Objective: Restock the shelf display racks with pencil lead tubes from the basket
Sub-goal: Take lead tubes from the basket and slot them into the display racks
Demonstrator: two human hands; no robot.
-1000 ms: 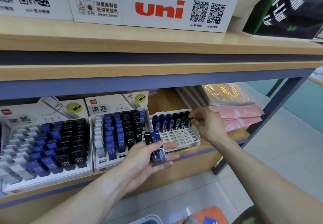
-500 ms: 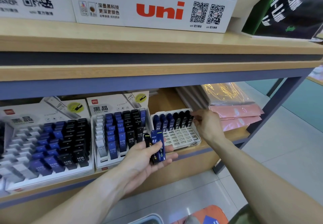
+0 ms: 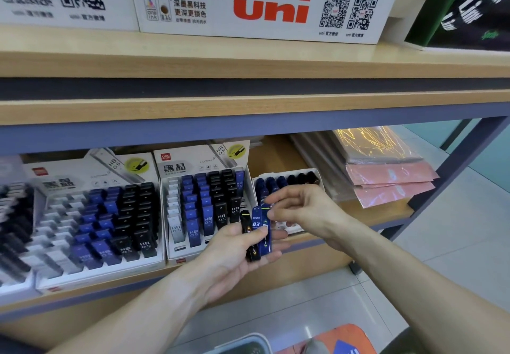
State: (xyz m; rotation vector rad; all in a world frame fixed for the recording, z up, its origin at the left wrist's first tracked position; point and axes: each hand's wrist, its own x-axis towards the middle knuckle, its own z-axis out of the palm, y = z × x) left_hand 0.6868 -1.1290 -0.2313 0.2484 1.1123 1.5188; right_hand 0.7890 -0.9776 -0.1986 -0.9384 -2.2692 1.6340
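Mid-restock: next tube being drawn from the held bundle for the right-hand rack.

Nearest, at the bottom edge, the grey-rimmed basket (image 3: 242,342) showed only in part, its contents unreadable. Above it the left hand (image 3: 234,254) had its grip curled round a small bundle of slim blue and black plastic pencil lead tubes (image 3: 258,232), upright in the palm. The right hand (image 3: 300,210) had its fingertips at the top of the rightmost blue tube; whether that grip had clamped on it could not be told. Behind stood the white slotted display rack (image 3: 320,174), only its back row filled. Judged next: lift one tube clear and seat it upright in a vacant slot.
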